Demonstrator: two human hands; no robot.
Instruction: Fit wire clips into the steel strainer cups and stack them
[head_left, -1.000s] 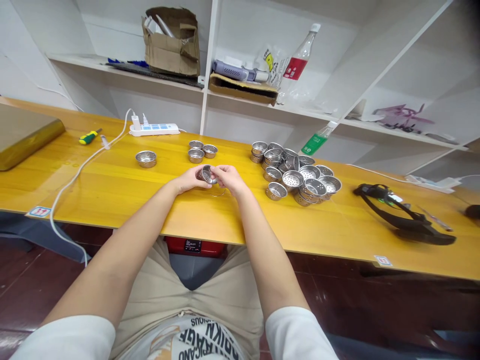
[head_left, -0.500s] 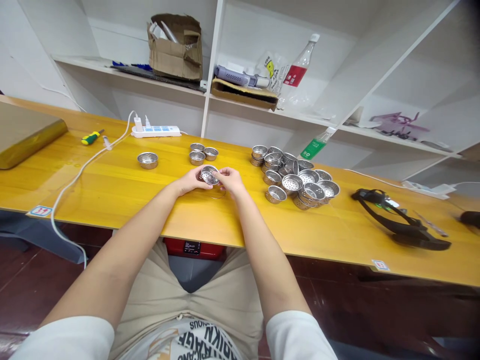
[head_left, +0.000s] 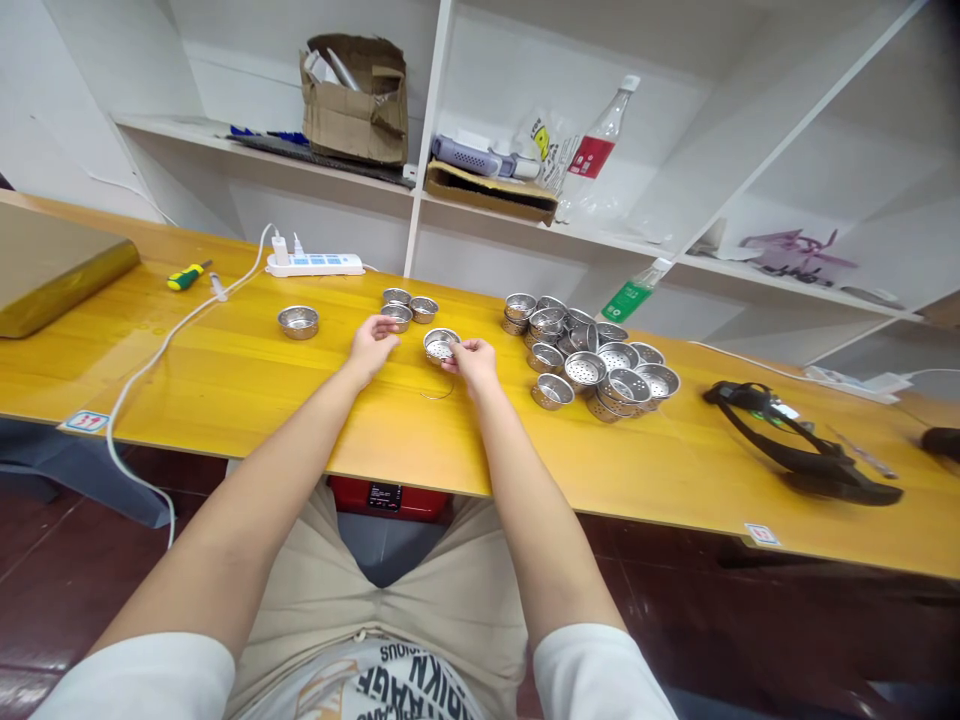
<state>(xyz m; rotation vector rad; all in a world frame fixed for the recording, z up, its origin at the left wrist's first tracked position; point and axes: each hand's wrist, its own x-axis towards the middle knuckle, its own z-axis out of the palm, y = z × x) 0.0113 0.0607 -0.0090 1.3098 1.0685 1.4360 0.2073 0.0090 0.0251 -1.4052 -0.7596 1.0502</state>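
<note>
My right hand (head_left: pixel 475 362) pinches the rim of a small perforated metal strainer basket (head_left: pixel 438 343) between thumb and fingers. A thin curved wire (head_left: pixel 441 396) shows just below it, and I cannot tell whether it is joined to the basket. To the left, my left hand (head_left: pixel 373 346) is open with its fingers apart, close to a group of three strainer baskets (head_left: pixel 424 310). Its fingertips overlap the nearest basket of that group, and touching is unclear. Another strainer basket (head_left: pixel 298 322) stands alone farther left. A pile of several strainer baskets (head_left: pixel 585 368) lies to the right.
A power strip (head_left: pixel 315 264) and a green-yellow screwdriver (head_left: pixel 187 276) lie at the back left, with a white cable (head_left: pixel 161 350) running down over the table edge. A black headset-like strap (head_left: pixel 795 440) lies right. White shelves (head_left: pixel 416 230) hold a cardboard box (head_left: pixel 352 100) and bottles.
My left hand has let go of the strainer basket and moved left toward the group of three. My right hand still holds the basket, now slightly farther right.
</note>
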